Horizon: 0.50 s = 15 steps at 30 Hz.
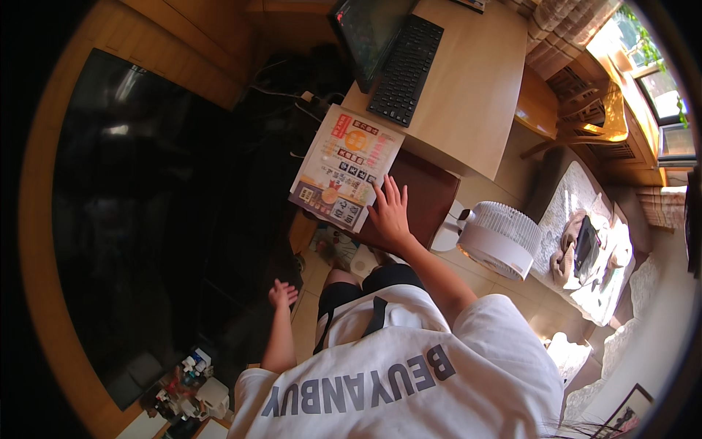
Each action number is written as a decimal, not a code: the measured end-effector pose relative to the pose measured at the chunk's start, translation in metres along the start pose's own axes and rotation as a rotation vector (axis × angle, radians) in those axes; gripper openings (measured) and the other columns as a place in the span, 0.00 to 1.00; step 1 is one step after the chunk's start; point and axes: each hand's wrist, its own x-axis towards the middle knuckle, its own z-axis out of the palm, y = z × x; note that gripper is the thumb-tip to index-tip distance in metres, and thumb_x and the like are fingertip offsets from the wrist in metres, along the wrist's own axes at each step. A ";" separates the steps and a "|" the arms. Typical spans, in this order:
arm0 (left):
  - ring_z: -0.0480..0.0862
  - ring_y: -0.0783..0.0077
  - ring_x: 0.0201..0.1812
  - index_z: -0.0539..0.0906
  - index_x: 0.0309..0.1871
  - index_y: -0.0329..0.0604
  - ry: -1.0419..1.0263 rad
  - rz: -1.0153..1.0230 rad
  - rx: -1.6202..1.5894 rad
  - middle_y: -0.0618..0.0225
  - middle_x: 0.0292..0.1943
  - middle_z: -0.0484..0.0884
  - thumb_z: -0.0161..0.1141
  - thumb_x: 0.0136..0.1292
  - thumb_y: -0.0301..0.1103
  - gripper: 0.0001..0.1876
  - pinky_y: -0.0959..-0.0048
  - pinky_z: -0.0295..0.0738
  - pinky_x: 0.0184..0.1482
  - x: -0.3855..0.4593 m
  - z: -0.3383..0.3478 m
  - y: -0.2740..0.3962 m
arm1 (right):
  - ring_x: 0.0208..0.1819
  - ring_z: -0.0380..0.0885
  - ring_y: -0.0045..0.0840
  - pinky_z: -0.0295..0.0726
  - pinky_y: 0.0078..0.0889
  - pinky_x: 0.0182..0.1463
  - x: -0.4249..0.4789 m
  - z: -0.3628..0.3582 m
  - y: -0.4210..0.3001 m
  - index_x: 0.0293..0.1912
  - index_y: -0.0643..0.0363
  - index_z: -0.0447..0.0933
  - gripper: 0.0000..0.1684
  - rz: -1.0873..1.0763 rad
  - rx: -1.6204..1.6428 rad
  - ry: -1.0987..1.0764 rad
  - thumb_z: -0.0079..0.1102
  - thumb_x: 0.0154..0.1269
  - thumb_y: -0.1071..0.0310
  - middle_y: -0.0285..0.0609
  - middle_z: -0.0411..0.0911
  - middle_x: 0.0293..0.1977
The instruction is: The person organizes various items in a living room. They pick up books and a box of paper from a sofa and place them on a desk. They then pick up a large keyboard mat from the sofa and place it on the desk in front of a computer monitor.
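Observation:
My right hand (390, 214) is spread with its fingers pointing away from me. Its fingertips reach the right edge of a flat printed paper piece (340, 173), which bears coloured blocks of writing; whether they press on it, I cannot tell. The paper lies partly over a dark reddish-brown flat surface (425, 189), just below the desk corner. My left hand (283, 294) is in the air at my left side, palm partly turned up, fingers apart and holding nothing. Close behind it is the edge of a large black glossy surface (164, 219).
On the wooden desk (471, 82) are a black keyboard (406, 68) and a monitor (373, 38). A white fan (496, 238) stands right of my right arm. Farther right are a wooden chair (587, 120) and a seat with clothes (567, 247). Assorted small items (189, 389) sit at lower left.

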 end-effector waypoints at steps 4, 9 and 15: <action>0.83 0.53 0.30 0.75 0.46 0.30 0.115 -0.110 -0.070 0.49 0.34 0.81 0.45 0.67 0.58 0.31 0.57 0.81 0.30 -0.009 -0.064 -0.069 | 0.70 0.49 0.39 0.45 0.57 0.70 -0.059 -0.020 0.013 0.65 0.53 0.60 0.37 0.063 0.014 -0.057 0.60 0.57 0.61 0.50 0.52 0.67; 0.83 0.52 0.30 0.75 0.45 0.31 0.008 -0.255 -0.122 0.50 0.34 0.80 0.46 0.69 0.49 0.24 0.55 0.80 0.32 -0.004 -0.074 -0.107 | 0.70 0.51 0.38 0.50 0.50 0.70 -0.161 -0.029 0.043 0.66 0.52 0.58 0.36 0.165 -0.057 -0.190 0.58 0.60 0.58 0.49 0.52 0.68; 0.84 0.57 0.32 0.75 0.46 0.36 -0.223 -0.013 0.193 0.55 0.35 0.81 0.47 0.70 0.46 0.20 0.60 0.81 0.33 0.003 -0.028 -0.049 | 0.63 0.62 0.42 0.62 0.45 0.65 -0.256 -0.034 0.036 0.64 0.54 0.60 0.33 0.421 -0.020 -0.149 0.57 0.62 0.56 0.49 0.59 0.64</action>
